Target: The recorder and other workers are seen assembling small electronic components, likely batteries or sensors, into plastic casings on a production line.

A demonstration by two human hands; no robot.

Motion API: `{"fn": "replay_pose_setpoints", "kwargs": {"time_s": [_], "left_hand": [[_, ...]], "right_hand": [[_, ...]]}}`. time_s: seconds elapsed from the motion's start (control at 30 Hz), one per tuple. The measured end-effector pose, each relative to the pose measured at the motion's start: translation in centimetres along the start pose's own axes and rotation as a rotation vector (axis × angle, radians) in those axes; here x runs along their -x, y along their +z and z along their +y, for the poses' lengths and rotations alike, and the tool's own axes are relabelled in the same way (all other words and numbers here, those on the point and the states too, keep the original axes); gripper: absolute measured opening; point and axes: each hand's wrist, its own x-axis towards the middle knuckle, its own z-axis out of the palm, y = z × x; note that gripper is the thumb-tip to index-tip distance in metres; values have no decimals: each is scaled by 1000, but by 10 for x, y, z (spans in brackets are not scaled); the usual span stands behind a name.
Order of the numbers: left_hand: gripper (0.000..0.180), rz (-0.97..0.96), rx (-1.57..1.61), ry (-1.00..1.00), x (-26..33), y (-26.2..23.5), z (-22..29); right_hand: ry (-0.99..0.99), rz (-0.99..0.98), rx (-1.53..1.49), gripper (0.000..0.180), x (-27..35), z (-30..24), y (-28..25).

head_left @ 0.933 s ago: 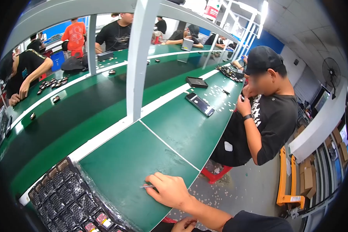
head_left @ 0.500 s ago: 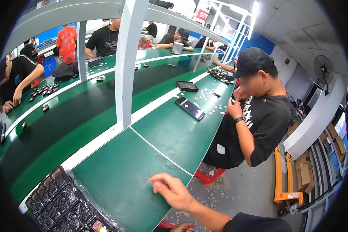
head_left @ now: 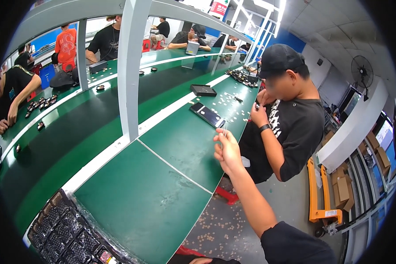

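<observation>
My right hand (head_left: 228, 151) is stretched out above the green bench (head_left: 132, 189), near its right edge. Its fingers are closed on a thin, shiny two-pronged tool (head_left: 225, 128) that looks like tweezers, points upward. Just beyond the tips lies a dark flat phone-like device (head_left: 207, 115) with a pale end. My left hand (head_left: 201, 261) barely shows at the lower edge, low by my lap; its fingers are mostly cut off. At the lower left sits a black compartment tray (head_left: 64, 229) with clear film along its side and a small red-and-white part (head_left: 106, 257) in one pocket.
A seated co-worker (head_left: 290, 127) in a black cap works close on the right. Small pale squares (head_left: 224, 104), a black open box (head_left: 203, 90) and a pile of dark parts (head_left: 242, 78) lie farther along. A white post (head_left: 128, 70) rises beside the conveyor belt (head_left: 75, 127).
My right hand has moved up and away to the right, toward the phone-like device. Thin prongs now show in its fingers. The view has shifted slightly.
</observation>
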Motion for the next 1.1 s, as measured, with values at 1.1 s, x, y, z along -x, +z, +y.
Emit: {"fn": "replay_pose_setpoints", "kwargs": {"time_s": [1.1], "left_hand": [[11,107,824,-241,162,-40,-55]], "right_hand": [[-662,-406,1346,10,109,53,75]]}}
